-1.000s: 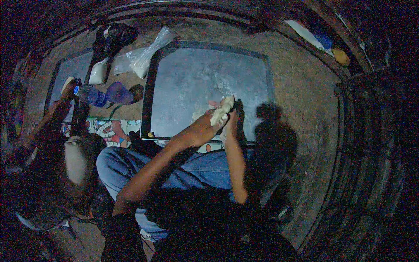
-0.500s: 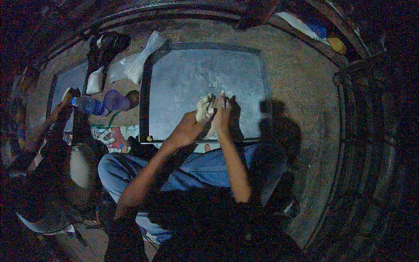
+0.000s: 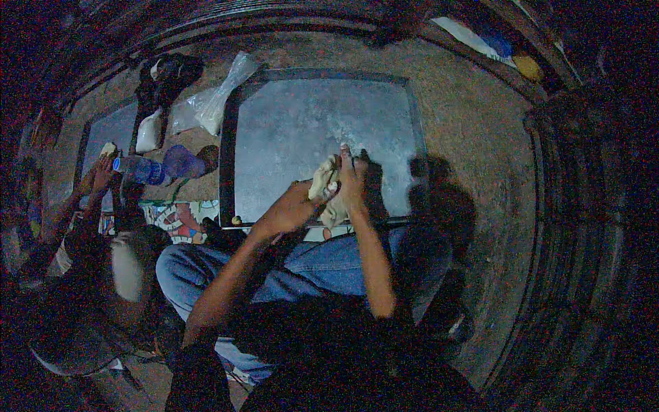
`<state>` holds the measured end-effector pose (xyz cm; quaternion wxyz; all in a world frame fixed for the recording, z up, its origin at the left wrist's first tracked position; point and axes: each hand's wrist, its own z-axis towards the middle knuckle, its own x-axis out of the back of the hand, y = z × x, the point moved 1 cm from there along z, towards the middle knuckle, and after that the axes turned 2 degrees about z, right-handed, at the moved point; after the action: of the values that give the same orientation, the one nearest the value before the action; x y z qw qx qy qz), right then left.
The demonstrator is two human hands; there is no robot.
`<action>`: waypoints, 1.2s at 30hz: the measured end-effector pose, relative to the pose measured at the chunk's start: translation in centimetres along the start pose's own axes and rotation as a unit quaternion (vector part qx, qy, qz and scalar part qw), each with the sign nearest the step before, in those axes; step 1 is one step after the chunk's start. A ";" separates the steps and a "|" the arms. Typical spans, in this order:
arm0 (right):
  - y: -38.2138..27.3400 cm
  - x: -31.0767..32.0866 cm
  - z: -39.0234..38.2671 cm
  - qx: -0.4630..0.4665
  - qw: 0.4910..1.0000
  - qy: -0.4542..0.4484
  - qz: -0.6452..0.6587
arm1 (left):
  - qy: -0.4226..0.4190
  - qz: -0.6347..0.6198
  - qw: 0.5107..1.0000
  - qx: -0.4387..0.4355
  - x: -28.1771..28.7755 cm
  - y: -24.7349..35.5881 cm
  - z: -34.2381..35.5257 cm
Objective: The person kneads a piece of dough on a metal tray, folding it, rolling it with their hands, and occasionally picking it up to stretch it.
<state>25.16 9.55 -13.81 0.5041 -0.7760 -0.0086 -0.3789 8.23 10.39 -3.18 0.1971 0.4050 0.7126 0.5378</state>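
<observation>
A pale, soft lump of dough [image 3: 321, 178] is squeezed between my two hands, over the near part of a grey board with a dark rim [image 3: 229, 151]. My left hand [image 3: 295, 204] wraps round the dough from the left. Against its right side presses my right hand [image 3: 352, 184], the thumb or a finger pointing away from me. Part of the dough hangs below between the palms, over the board's near edge. White flour-like powder [image 3: 340, 130] dusts the board beyond my fingers. In its near left corner lies a small round pale piece [image 3: 237, 220].
Left of the board lie a clear bottle with a blue cap [image 3: 141, 169], a purple container [image 3: 180, 160] and plastic bags of white powder [image 3: 147, 134]. Farther left, a co-worker's hands [image 3: 103, 173] hold a pale lump [image 3: 108, 148] over another board [image 3: 103, 129]. My crossed legs [image 3: 309, 264] border the near edge.
The dough now hangs lower between my hands, and my right hand has shifted slightly toward me. On the left, the co-worker's hands have moved a little and come together.
</observation>
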 end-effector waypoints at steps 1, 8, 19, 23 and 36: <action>-0.9 0.6 -0.1 0.006 1.000 0.024 0.016 | 0.014 0.015 1.000 0.007 -0.4 -0.3 -0.1; -4.3 4.5 -1.4 0.203 0.957 0.188 -0.089 | -0.031 0.053 0.998 0.033 -1.7 1.4 -1.4; -5.5 3.1 -3.0 0.057 0.765 -0.185 0.614 | 0.118 -0.034 0.992 -0.040 2.0 0.0 -1.5; -5.1 3.4 -2.9 0.007 0.910 -0.156 0.385 | 0.144 -0.141 0.979 -0.014 3.7 -0.3 -1.1; -5.7 4.9 -4.5 0.201 0.977 0.073 -0.003 | 0.088 0.127 0.982 -0.109 4.8 -0.9 -1.0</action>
<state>23.77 7.01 -5.59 0.6480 -0.6291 -0.0499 -0.4265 4.33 13.44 -2.96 0.1068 0.4189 0.6073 0.6666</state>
